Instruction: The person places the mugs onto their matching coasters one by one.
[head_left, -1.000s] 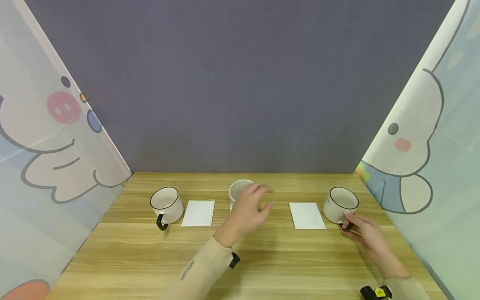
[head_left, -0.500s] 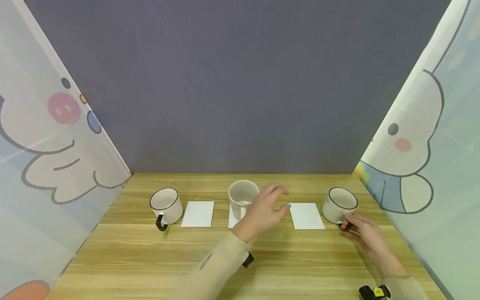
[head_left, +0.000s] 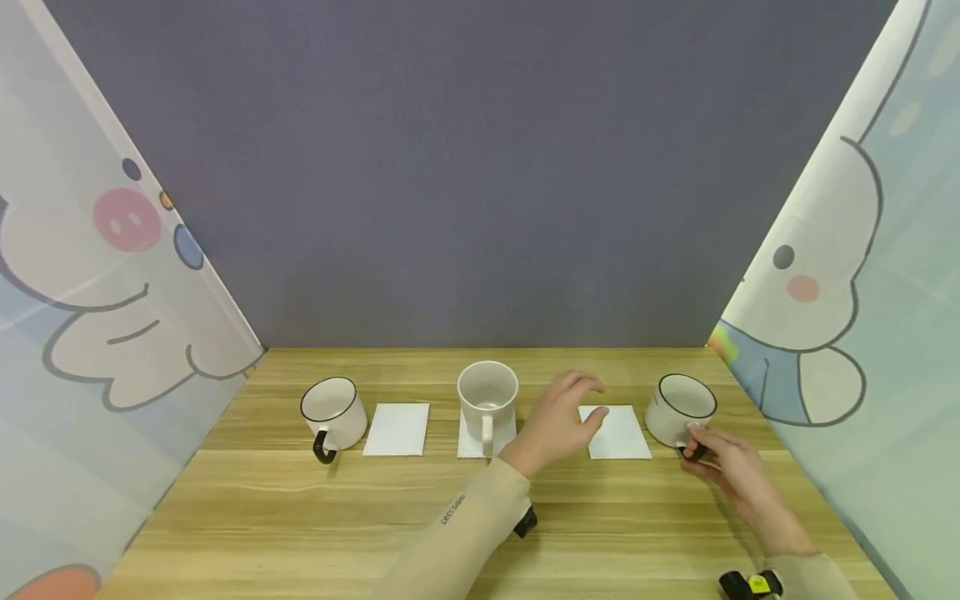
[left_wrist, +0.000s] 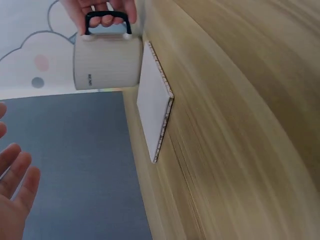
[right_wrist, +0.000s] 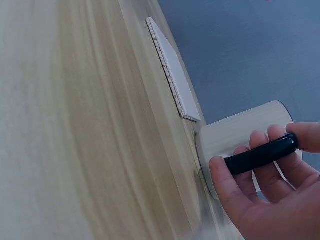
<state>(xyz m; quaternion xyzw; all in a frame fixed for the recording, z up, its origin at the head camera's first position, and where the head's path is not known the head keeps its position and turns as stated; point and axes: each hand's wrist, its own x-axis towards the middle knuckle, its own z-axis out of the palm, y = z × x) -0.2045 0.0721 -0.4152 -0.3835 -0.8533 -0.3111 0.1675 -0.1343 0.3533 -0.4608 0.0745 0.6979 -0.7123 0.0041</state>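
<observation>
At the right of the head view, my right hand [head_left: 738, 479] grips the black handle [right_wrist: 262, 154] of a white mug [head_left: 678, 408] with a dark rim. That mug stands upright on the table beside a white square tile [head_left: 618, 437]. My left hand [head_left: 558, 421] hovers just left of this tile, fingers loosely spread and holding nothing; in the left wrist view its fingers [left_wrist: 20, 175] show at the left edge. A plain white mug [head_left: 487, 387] stands in the middle on another white tile [head_left: 469, 448], its handle toward me.
To the left, a second dark-rimmed mug [head_left: 333, 412] with a black handle stands on the wooden table [head_left: 300, 517], next to a third white tile [head_left: 397, 429]. A grey panel [head_left: 480, 167] rises behind the table, with printed cartoon curtains [head_left: 810, 333] on both sides.
My left hand has moved right, away from the middle mug toward the right tile, uncovering that mug and its handle. The right hand and its mug have stayed in place.
</observation>
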